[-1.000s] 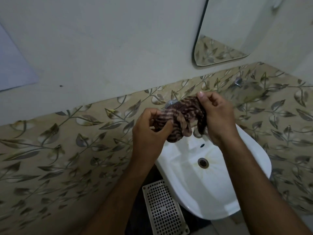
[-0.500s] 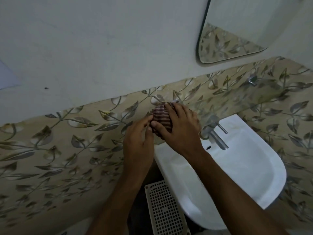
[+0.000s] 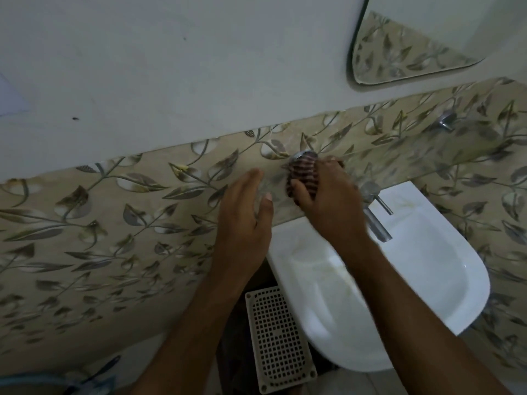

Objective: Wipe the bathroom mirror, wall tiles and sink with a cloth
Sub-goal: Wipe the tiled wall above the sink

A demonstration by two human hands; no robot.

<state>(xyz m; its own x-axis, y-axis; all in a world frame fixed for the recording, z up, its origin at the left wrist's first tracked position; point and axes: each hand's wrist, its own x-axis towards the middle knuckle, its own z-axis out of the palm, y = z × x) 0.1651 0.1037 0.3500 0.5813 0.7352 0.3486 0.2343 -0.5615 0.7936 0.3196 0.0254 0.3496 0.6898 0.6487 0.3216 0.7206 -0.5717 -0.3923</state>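
Observation:
My right hand [image 3: 328, 201] presses a bunched brown striped cloth [image 3: 302, 171] flat against the leaf-patterned wall tiles [image 3: 114, 223], just above the sink's back left corner. Its fingers are wrapped over the cloth. My left hand [image 3: 245, 215] hovers beside it to the left, fingers spread, holding nothing, a small gap away from the cloth. The white sink [image 3: 422, 280] sits below and to the right. The mirror [image 3: 413, 38] hangs at the upper right, with only its lower left corner showing.
A chrome tap [image 3: 376, 215] juts over the sink next to my right wrist. A second chrome fitting [image 3: 445, 121] sticks out of the tiles further right. A white perforated basket [image 3: 278, 337] stands on the floor under the sink. Plain painted wall [image 3: 171, 67] fills the space above the tiles.
Both hands held the cloth over the sink a second ago. The cloth moved onto the tiles under my right hand, and my left hand has let go and drawn away to the left.

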